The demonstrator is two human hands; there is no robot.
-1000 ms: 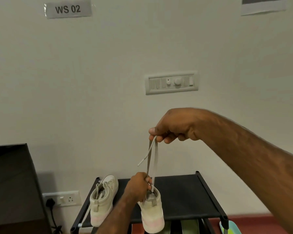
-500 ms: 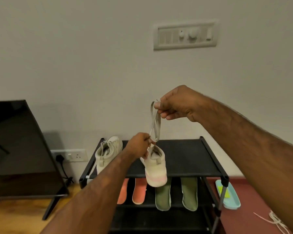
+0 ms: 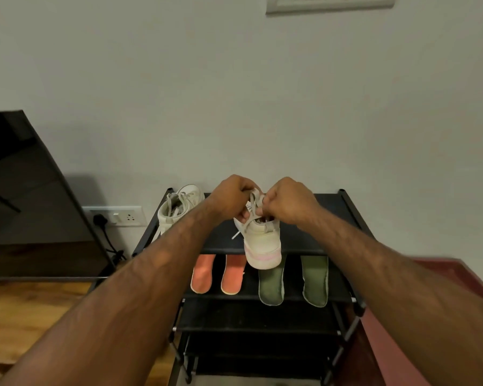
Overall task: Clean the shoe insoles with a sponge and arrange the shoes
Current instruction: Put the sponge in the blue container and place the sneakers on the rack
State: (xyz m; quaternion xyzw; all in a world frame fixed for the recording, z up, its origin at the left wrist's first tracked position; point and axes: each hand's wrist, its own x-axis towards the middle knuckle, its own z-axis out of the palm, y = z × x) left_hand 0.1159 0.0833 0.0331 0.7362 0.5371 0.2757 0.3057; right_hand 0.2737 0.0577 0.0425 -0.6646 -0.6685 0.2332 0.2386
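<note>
A black rack [image 3: 318,218] stands against the wall, with a dark screen [image 3: 25,204] to its left. A pale shoe [image 3: 261,246] sits at the top shelf's front edge, its pink-striped heel overhanging. A second shoe [image 3: 179,207] stands back left, partly hidden by the left forearm. Green insoles [image 3: 271,285] and orange insoles [image 3: 204,274] lie one shelf lower. The left grip [image 3: 232,199] and right grip [image 3: 287,203], fingers curled, pinch the lace [image 3: 253,201] above the shoe's opening.

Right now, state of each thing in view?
Left hand: pinching the laces.
Right hand: pinching the laces.
Near shoe: upright on top shelf, heel overhanging front edge.
Far shoe: on top shelf, left, untouched.
Orange insoles: out, flat on second shelf.
Green insoles: out, flat on second shelf.
</note>
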